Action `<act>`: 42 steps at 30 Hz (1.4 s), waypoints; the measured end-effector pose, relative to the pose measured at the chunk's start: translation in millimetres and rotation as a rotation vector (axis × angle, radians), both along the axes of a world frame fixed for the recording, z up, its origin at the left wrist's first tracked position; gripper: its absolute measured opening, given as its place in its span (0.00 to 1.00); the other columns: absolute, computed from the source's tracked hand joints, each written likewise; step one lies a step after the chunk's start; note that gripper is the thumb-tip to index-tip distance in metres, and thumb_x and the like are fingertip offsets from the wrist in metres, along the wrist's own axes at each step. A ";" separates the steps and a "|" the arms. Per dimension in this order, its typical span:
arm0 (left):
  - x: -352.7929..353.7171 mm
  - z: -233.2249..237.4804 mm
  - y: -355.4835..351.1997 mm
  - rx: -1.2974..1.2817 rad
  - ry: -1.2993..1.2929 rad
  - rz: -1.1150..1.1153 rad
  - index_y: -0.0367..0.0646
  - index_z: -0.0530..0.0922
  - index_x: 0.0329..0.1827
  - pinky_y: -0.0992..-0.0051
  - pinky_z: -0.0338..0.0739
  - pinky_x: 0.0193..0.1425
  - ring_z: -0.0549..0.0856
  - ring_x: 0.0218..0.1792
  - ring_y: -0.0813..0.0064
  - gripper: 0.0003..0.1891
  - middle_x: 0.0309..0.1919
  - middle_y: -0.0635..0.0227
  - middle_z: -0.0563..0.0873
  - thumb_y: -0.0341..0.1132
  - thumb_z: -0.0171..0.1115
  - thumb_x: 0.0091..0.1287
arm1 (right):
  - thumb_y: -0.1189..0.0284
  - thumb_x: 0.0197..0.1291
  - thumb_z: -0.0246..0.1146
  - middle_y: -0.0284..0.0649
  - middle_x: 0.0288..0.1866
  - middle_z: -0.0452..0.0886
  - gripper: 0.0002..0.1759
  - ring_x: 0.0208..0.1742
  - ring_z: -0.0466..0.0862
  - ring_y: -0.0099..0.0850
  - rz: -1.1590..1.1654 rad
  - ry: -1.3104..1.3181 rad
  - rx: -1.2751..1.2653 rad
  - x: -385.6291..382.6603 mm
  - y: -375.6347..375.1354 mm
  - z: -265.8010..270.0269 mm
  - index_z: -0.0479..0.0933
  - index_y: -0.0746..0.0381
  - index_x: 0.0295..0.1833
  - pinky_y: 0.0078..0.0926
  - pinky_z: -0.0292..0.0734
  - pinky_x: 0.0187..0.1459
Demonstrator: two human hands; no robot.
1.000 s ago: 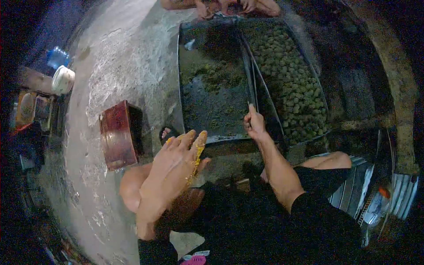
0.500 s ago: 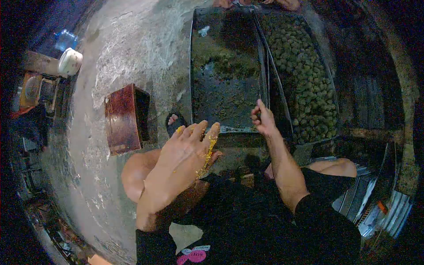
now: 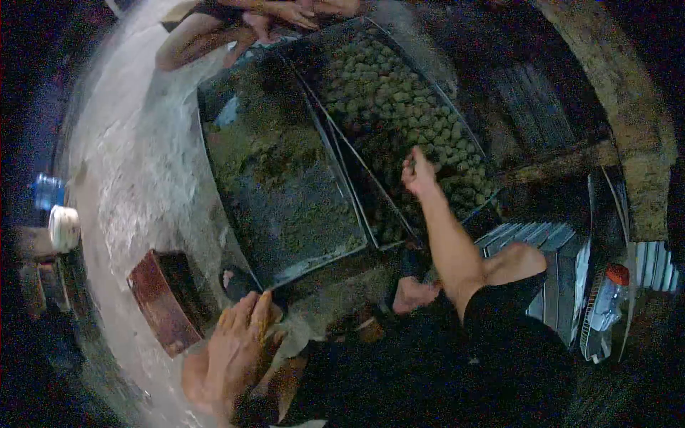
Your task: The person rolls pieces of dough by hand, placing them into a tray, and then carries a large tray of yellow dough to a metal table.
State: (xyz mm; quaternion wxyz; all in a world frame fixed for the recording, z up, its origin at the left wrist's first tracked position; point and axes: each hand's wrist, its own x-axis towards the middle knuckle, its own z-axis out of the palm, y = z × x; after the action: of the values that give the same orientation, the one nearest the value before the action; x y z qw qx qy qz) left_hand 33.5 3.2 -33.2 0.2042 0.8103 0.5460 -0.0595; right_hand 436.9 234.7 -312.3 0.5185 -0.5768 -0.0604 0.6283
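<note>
My right hand (image 3: 419, 173) is raised over the right-hand tray (image 3: 457, 107), its fingers curled in and the thumb on top. Whatever it may hold is hidden. Many rough, round greenish balls (image 3: 435, 121) fill that tray. Down at the lower left, near my knee and the near corner of the left-hand tray (image 3: 314, 266), is my left hand (image 3: 242, 324). Its fingers are stretched out, with yellow crumbs stuck along the index finger side. Loose crumbly material (image 3: 278, 153) lies spread across the left-hand tray.
Another person's legs and hands (image 3: 285, 13) are at the far end of the trays. A reddish-brown wooden stool or box (image 3: 163, 303) stands on the concrete floor to the left. At right are stacked metal sheets (image 3: 531, 239) and a clear bottle with an orange cap (image 3: 612, 296).
My view has turned toward the right. My right hand has gone from the left tray's edge to above the balls, while my left hand has dropped lower and closer to my knee.
</note>
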 end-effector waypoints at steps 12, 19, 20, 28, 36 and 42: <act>6.3 1.1 19.4 -0.274 -0.037 0.273 0.44 0.65 0.64 0.60 0.69 0.58 0.74 0.55 0.55 0.33 0.56 0.58 0.72 0.40 0.66 0.54 | 0.67 0.61 0.55 0.42 0.44 0.79 0.15 0.41 0.80 0.33 0.561 -0.572 0.397 -61.3 57.2 -33.9 0.74 0.62 0.51 0.30 0.79 0.35; -1.0 23.2 23.1 -0.351 -0.053 0.379 0.43 0.64 0.65 0.57 0.66 0.62 0.71 0.60 0.52 0.32 0.60 0.52 0.70 0.43 0.62 0.58 | 0.71 0.55 0.58 0.61 0.67 0.58 0.26 0.66 0.61 0.58 1.090 -1.480 0.790 -248.7 -38.7 -106.4 0.67 0.63 0.61 0.48 0.68 0.60; -10.4 21.6 16.8 -0.350 -0.054 0.382 0.43 0.64 0.65 0.57 0.66 0.62 0.71 0.60 0.52 0.32 0.60 0.52 0.70 0.43 0.62 0.58 | 0.72 0.54 0.57 0.60 0.67 0.59 0.25 0.67 0.61 0.58 1.242 -1.550 0.811 -249.3 -65.3 -107.4 0.68 0.64 0.59 0.49 0.66 0.61; -45.2 19.9 10.8 -0.312 -0.031 0.282 0.46 0.64 0.67 0.57 0.63 0.66 0.71 0.60 0.56 0.32 0.62 0.52 0.69 0.51 0.56 0.62 | 0.73 0.56 0.59 0.52 0.64 0.64 0.24 0.66 0.63 0.48 1.232 -1.579 1.076 -317.6 21.8 -69.1 0.68 0.64 0.60 0.42 0.65 0.63; -53.0 16.2 1.9 -0.263 -0.122 0.428 0.46 0.68 0.64 0.57 0.63 0.67 0.71 0.62 0.54 0.31 0.60 0.51 0.72 0.49 0.62 0.59 | 0.67 0.55 0.55 0.48 0.49 0.74 0.16 0.55 0.72 0.46 1.442 -1.981 1.165 -365.7 49.7 -103.9 0.76 0.66 0.45 0.40 0.72 0.53; -66.7 22.8 -8.1 -0.333 -0.112 0.446 0.45 0.54 0.72 0.66 0.47 0.74 0.58 0.71 0.61 0.35 0.70 0.56 0.59 0.43 0.57 0.64 | 0.64 0.53 0.59 0.54 0.49 0.76 0.17 0.49 0.77 0.49 1.930 -1.551 0.680 -314.9 25.8 -34.7 0.76 0.65 0.43 0.49 0.76 0.43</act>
State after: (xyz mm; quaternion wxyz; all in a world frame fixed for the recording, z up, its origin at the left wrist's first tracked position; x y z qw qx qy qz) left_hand -33.2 -4.9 -10.4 0.3723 0.6274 0.6815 -0.0573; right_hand 122.0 260.5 -347.0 -0.1948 -0.3518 -0.8930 0.2020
